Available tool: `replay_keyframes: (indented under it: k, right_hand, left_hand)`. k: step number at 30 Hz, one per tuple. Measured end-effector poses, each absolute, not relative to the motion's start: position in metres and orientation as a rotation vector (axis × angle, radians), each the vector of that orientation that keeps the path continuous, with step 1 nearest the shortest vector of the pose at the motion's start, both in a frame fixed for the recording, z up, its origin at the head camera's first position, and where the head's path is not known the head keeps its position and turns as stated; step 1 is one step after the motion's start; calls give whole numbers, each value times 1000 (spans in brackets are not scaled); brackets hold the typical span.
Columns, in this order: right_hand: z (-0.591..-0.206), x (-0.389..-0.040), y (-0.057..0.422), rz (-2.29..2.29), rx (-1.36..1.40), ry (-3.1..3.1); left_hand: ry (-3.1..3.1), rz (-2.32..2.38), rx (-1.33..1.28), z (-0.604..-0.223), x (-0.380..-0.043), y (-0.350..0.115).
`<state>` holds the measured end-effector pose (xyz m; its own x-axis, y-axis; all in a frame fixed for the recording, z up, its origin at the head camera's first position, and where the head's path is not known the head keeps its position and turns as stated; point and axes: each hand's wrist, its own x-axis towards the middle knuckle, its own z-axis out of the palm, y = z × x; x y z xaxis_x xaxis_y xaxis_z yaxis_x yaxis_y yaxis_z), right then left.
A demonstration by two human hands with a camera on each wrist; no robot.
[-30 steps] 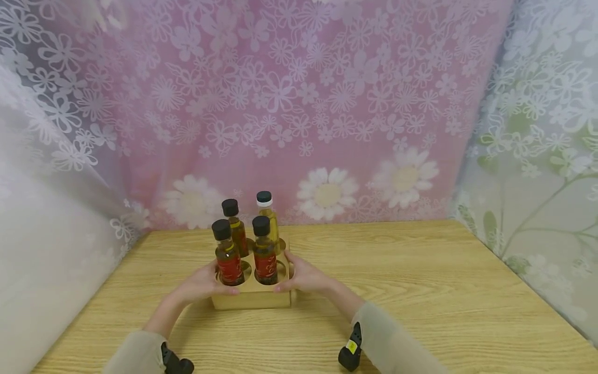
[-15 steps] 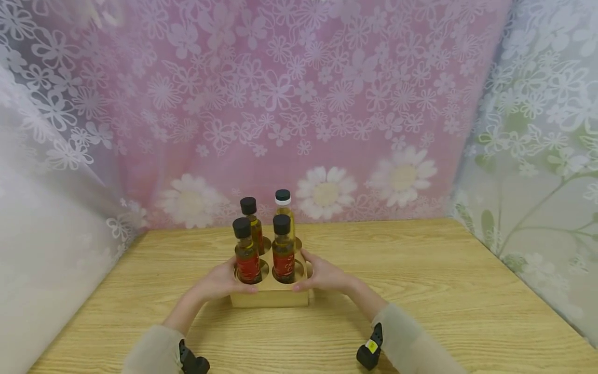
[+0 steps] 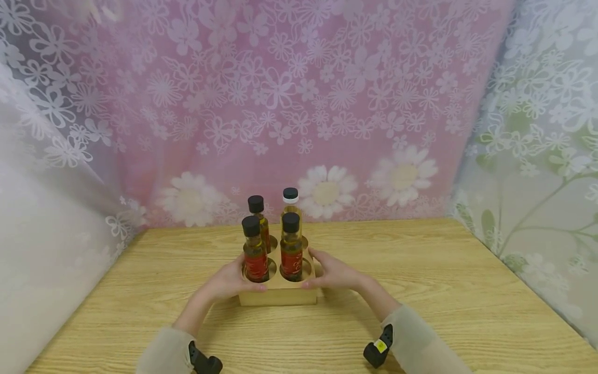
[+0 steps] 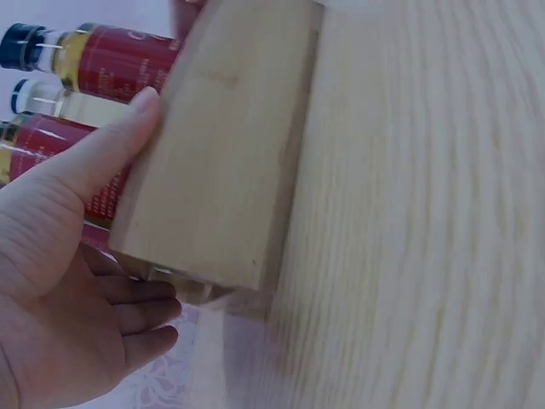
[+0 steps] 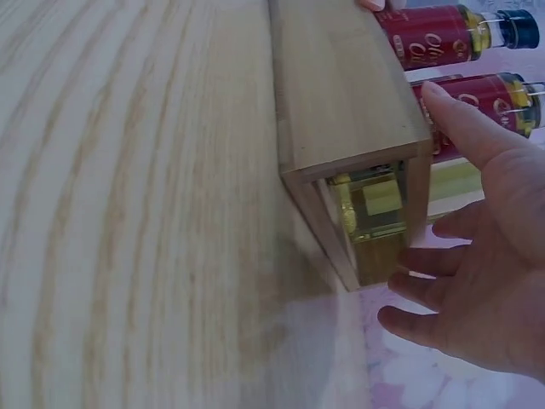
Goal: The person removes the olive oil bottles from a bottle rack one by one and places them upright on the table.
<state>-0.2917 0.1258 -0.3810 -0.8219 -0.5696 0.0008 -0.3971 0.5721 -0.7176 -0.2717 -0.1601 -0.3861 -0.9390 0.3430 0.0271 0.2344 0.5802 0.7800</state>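
Note:
A wooden bottle rack [image 3: 277,297] stands on the table with several small olive oil bottles upright in its round holes. The front left bottle [image 3: 256,266] and front right bottle [image 3: 291,258] carry red labels and black caps. Behind them are another dark-capped bottle [image 3: 256,204] and a paler one [image 3: 290,200] with a white band under its cap. My left hand [image 3: 229,280] grips the rack's left end, thumb at the front top edge. At the right end my right hand [image 3: 334,272] holds it likewise, its fingers [image 5: 417,291] bent along the open side.
The wood-grain table [image 3: 420,291] extends to both sides and in front of the rack. A pink flowered curtain [image 3: 299,114] hangs behind it, with pale curtains at left and right [image 3: 551,156]. Black wrist cameras sit on both sleeves.
Both hands have moved to the right together with the rack and its bottles, by less in the last half second. The hold on each end looks the same.

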Motion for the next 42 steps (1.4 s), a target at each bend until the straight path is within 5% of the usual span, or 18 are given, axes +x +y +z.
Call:
replay_keyframes:
  k: [22,42]
  right_hand:
    - [-348,-286,106,-1666,-745,2564]
    - [-346,-278,66,-1699,-503,2742]
  left_hand:
    - [2580,1476,375,-395,-264,-166]
    - [2559,1483,434,-392,-260,-176]
